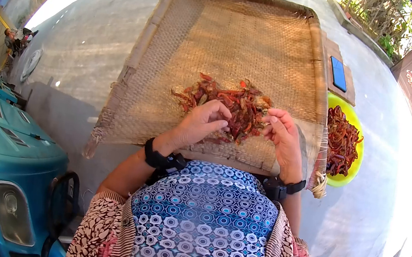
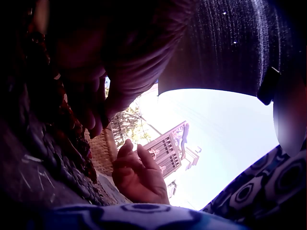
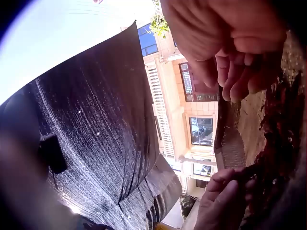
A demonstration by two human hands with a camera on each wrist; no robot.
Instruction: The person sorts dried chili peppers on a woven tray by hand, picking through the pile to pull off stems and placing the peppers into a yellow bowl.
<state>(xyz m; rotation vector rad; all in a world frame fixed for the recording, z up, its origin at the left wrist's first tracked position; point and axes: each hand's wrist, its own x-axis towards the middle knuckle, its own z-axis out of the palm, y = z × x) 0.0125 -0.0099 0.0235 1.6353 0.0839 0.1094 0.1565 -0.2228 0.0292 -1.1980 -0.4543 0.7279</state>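
Observation:
Dried red and brown chili peppers [image 1: 240, 107] lie in a loose pile on the near part of a woven tray [image 1: 239, 34]. At the pile's near left side the left hand [image 1: 201, 121] has its thumb and bent fingers close together. A dark piece [image 3: 249, 178], apparently a pepper, shows at the left hand's [image 3: 221, 203] fingertips in the right wrist view. Over the pile's right edge is the right hand [image 1: 285, 138], fingers loosely bent. The left wrist view shows the right hand [image 2: 139, 179] with thumb and fingers apart and nothing visible between them.
Right of the tray stands a yellow-green basin [image 1: 354, 148] of red peppers. A phone [image 1: 338, 74] lies on a board [image 1: 348, 84] beyond it. A blue vehicle [image 1: 10, 155] stands at the left. Farther off at the left is another person [image 1: 15, 40].

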